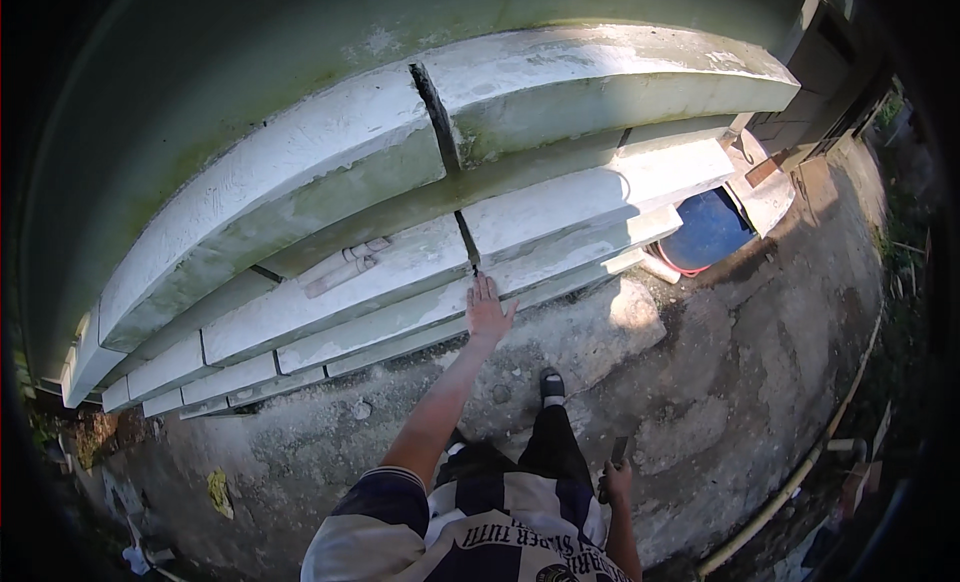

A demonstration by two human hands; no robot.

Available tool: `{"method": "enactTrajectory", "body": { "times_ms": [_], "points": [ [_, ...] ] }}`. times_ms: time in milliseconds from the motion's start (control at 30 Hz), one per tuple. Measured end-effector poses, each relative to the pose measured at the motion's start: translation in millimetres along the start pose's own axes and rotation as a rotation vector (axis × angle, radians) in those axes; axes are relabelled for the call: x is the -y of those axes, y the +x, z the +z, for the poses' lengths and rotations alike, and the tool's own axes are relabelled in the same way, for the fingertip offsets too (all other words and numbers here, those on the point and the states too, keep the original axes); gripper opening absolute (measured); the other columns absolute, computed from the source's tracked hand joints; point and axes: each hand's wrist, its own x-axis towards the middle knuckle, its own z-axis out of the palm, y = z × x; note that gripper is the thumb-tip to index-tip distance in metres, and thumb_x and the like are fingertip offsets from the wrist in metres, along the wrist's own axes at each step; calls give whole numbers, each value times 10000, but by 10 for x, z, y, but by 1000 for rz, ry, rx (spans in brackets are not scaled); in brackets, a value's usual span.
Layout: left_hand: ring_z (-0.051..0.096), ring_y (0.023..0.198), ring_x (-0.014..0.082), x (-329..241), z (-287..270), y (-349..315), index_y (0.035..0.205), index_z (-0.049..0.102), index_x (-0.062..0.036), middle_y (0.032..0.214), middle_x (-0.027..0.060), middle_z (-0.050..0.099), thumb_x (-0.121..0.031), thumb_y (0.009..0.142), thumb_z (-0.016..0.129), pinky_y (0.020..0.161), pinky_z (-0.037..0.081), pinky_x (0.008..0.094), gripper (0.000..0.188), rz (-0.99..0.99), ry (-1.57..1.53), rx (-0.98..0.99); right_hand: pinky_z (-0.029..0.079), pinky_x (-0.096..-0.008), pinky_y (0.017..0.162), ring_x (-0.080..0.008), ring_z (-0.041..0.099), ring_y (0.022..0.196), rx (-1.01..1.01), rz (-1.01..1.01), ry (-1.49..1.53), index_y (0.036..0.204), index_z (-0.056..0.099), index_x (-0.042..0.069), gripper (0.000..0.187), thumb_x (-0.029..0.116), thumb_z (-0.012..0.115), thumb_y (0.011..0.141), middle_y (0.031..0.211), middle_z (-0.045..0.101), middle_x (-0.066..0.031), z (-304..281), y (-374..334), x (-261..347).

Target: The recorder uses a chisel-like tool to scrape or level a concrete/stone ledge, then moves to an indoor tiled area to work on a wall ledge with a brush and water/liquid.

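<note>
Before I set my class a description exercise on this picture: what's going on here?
A person stands outdoors beside a stack of pale slabs. The left hand is stretched forward with its fingers extended, apparently resting on the slabs, fingertips by the lower end of a dark gap. The right hand, down at the person's side, holds a dark object, too small to identify. A blue container sits near the slabs' right end.

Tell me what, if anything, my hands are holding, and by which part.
Your right hand grips a dark flat object by the part nearer you; its kind is unclear. Your left hand is open, holding nothing.
</note>
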Motion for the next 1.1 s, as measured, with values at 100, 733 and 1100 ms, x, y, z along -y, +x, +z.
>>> {"method": "enactTrajectory", "body": {
  "times_ms": [100,733,1100],
  "points": [
    [185,1438,326,68,-41,-52,1473,188,52,1553,193,191,-545,943,359,1180,122,425,816,70,-122,-229,440,-330,373,-173,547,457,-1,-12,22,883,435,26,215,147,612,868,696,544,-95,-4,-79,68],
    [169,1440,343,25,76,40,1464,226,52,1556,224,150,-535,939,400,1177,106,459,806,-108,-151,-103,488,-335,476,-183,587,550,121,-15,-97,998,508,2,255,171,639,861,747,583,-92,-40,545,745],
    [200,1441,297,-54,-113,-236,1471,287,-30,1540,136,271,-478,939,435,1172,123,476,711,-21,28,55,521,-448,691,-367,630,764,282,-1136,-633,1371,432,87,670,39,601,724,935,572,-244,797,1227,2462]
  ]
}}
